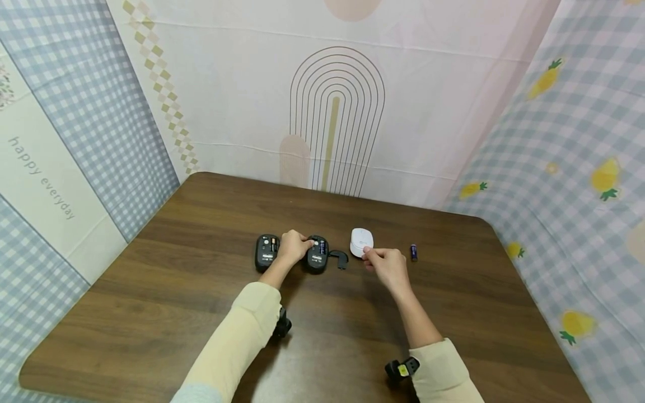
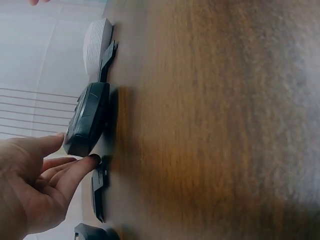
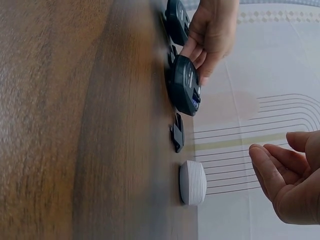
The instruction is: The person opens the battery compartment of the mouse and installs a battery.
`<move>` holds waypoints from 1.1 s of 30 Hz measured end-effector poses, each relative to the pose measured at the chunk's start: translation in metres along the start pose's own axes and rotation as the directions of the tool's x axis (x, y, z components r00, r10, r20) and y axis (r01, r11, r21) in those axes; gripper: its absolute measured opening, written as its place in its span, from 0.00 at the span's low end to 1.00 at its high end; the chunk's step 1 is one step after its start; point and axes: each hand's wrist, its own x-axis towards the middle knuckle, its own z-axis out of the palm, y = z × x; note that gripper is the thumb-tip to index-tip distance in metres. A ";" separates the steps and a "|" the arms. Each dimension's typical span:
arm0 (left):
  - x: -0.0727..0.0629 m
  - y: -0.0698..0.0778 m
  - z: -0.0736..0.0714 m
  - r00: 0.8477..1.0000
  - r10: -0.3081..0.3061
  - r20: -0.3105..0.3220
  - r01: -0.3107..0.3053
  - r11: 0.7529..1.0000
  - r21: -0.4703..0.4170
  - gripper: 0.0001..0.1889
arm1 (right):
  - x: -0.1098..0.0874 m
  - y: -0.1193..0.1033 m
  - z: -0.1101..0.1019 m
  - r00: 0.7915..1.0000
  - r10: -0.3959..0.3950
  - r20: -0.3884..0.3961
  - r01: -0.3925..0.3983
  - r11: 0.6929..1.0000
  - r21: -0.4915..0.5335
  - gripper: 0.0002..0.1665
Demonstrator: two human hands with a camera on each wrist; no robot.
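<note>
My left hand (image 1: 294,246) grips the edge of a black computer mouse (image 1: 317,260), thumb on top and fingers along its side. The mouse lies underside up, and a blue battery (image 3: 195,103) shows in its uncovered battery bay. Left of that hand lies a second black mouse (image 1: 266,254), also underside up, with batteries in view. My right hand (image 1: 390,268) hovers above the table by a small white rounded object (image 1: 361,239) with ridged sides. Its fingers are loosely bent, thumb apart, and nothing shows between them.
One black battery cover (image 1: 341,259) lies between the gripped mouse and the white object. Another thin black cover (image 2: 98,192) lies between the mice, hidden behind my hand in the head view. A loose blue battery (image 1: 414,252) is at the right on the brown wooden table (image 1: 166,291).
</note>
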 end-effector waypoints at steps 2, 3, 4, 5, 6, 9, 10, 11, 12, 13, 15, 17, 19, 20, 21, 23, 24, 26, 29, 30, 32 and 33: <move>-0.001 0.001 -0.001 1.000 -0.002 0.010 0.002 1.000 -0.002 0.15 | 0.001 0.001 -0.001 1.000 0.000 0.004 0.000 1.000 0.003 0.20; -0.001 0.002 -0.001 1.000 -0.001 0.015 0.001 1.000 -0.001 0.15 | 0.002 0.002 -0.001 1.000 0.000 0.005 0.000 1.000 0.000 0.20; -0.001 0.002 -0.002 1.000 0.002 0.022 -0.002 1.000 0.002 0.15 | 0.002 0.002 -0.002 1.000 0.003 0.005 -0.003 1.000 -0.006 0.20; -0.001 0.003 -0.002 1.000 0.005 0.026 -0.005 1.000 0.006 0.15 | 0.003 0.003 -0.002 1.000 0.005 0.007 -0.005 1.000 -0.009 0.20; -0.001 0.003 -0.002 1.000 0.013 0.026 -0.013 1.000 0.014 0.15 | 0.004 0.004 -0.003 1.000 0.003 0.009 -0.003 1.000 -0.012 0.20; -0.001 0.004 -0.004 0.999 0.034 0.015 -0.035 0.999 0.040 0.14 | 0.009 0.008 -0.005 1.000 0.001 0.004 -0.001 0.999 -0.041 0.20; -0.001 0.004 -0.004 0.999 0.038 0.010 -0.038 0.998 0.046 0.14 | 0.010 0.010 -0.005 1.000 0.003 0.001 -0.003 0.999 -0.045 0.19; -0.001 0.004 -0.005 0.999 0.043 0.002 -0.043 0.998 0.053 0.14 | 0.012 0.011 -0.006 1.000 0.003 0.000 -0.003 0.999 -0.039 0.19; -0.001 0.004 -0.005 0.999 0.047 -0.007 -0.046 0.997 0.057 0.15 | 0.014 0.013 -0.007 1.000 0.000 0.000 0.000 0.999 -0.038 0.19; -0.001 0.005 -0.006 0.998 0.056 -0.019 -0.054 0.997 0.063 0.15 | 0.016 0.014 -0.008 1.000 0.003 -0.002 -0.003 0.999 -0.044 0.19; -0.001 0.007 -0.007 0.996 0.074 -0.040 -0.071 0.995 0.073 0.16 | 0.019 0.017 -0.009 1.000 0.002 -0.004 -0.002 0.998 -0.063 0.20; 0.000 0.009 -0.007 0.994 0.097 -0.059 -0.091 0.991 0.095 0.17 | 0.023 0.018 -0.010 1.000 -0.003 0.001 0.003 0.996 -0.085 0.20; 0.001 0.013 -0.005 0.989 0.129 -0.067 -0.120 0.986 0.116 0.19 | 0.027 0.019 -0.010 1.000 -0.006 -0.003 0.006 0.990 -0.138 0.20; 0.001 0.016 -0.004 0.988 0.141 -0.063 -0.133 0.984 0.120 0.20 | 0.029 0.020 -0.010 1.000 -0.008 -0.004 0.007 0.987 -0.161 0.20; 0.001 0.018 -0.002 0.986 0.154 -0.057 -0.146 0.982 0.120 0.20 | 0.032 0.021 -0.010 1.000 -0.005 -0.007 0.003 0.983 -0.183 0.20; 0.001 0.023 0.002 0.981 0.188 -0.048 -0.181 0.976 0.120 0.22 | 0.037 0.023 -0.010 1.000 0.003 -0.011 -0.005 0.975 -0.222 0.20; 0.001 0.025 0.004 0.979 0.200 -0.035 -0.195 0.975 0.110 0.22 | 0.040 0.025 -0.010 1.000 0.007 -0.014 -0.010 0.971 -0.239 0.20; 0.000 0.030 0.009 0.975 0.221 -0.017 -0.219 0.971 0.094 0.23 | 0.046 0.028 -0.009 1.000 0.019 -0.023 -0.025 0.968 -0.251 0.20; 0.000 0.036 0.017 0.971 0.237 0.012 -0.237 0.967 0.088 0.24 | 0.053 0.033 -0.009 0.999 0.036 -0.033 -0.043 0.968 -0.248 0.20; 0.000 0.037 0.019 0.970 0.241 0.022 -0.242 0.966 0.092 0.24 | 0.055 0.035 -0.008 0.998 0.043 -0.040 -0.051 0.967 -0.249 0.20; -0.001 0.040 0.024 0.968 0.246 0.040 -0.249 0.964 0.093 0.23 | 0.058 0.038 -0.007 0.997 0.055 -0.045 -0.065 0.965 -0.255 0.20; -0.001 0.041 0.027 0.967 0.251 0.054 -0.255 0.962 0.098 0.23 | 0.059 0.039 -0.006 0.997 0.063 -0.046 -0.073 0.962 -0.262 0.20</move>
